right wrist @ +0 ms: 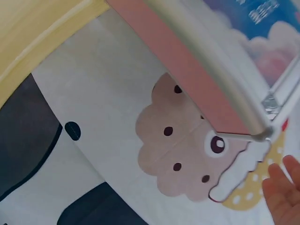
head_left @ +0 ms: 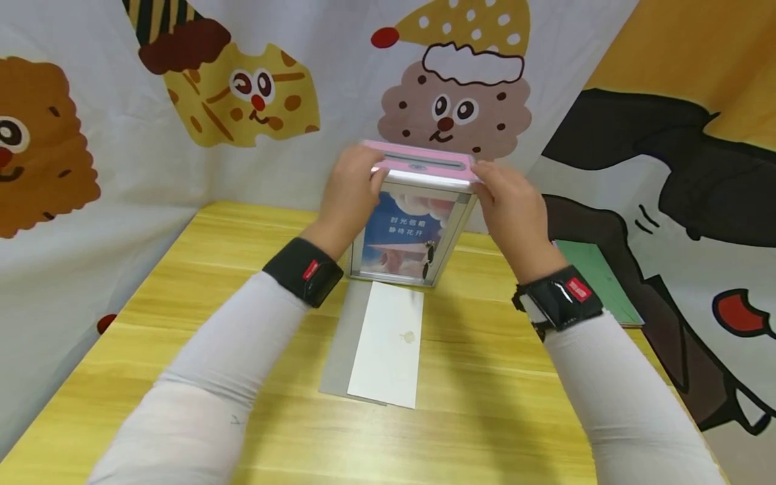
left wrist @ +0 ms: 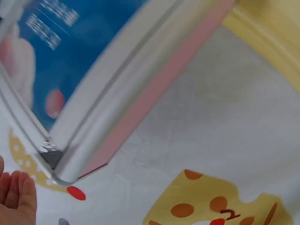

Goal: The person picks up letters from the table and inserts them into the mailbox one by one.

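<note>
A letter box (head_left: 418, 162) with a pink top, a slot and a silver frame stands on the table. Its front panel is blue, with white lettering and keys (head_left: 429, 256) hanging at the right side. My left hand (head_left: 350, 192) is at the top left corner, and my right hand (head_left: 514, 209) at the top right corner. Both wrist views show fingers (left wrist: 21, 192) loosely extended beside a corner, apart from the frame; the right wrist view has similar fingers (right wrist: 283, 185). In front of the box, a white envelope (head_left: 388, 343) overlaps a grey sheet (head_left: 345, 357).
A green book (head_left: 597, 279) lies at the right side of the wooden table (head_left: 291, 431). Cloth (head_left: 339, 87) printed with cartoon figures hangs behind and along the sides.
</note>
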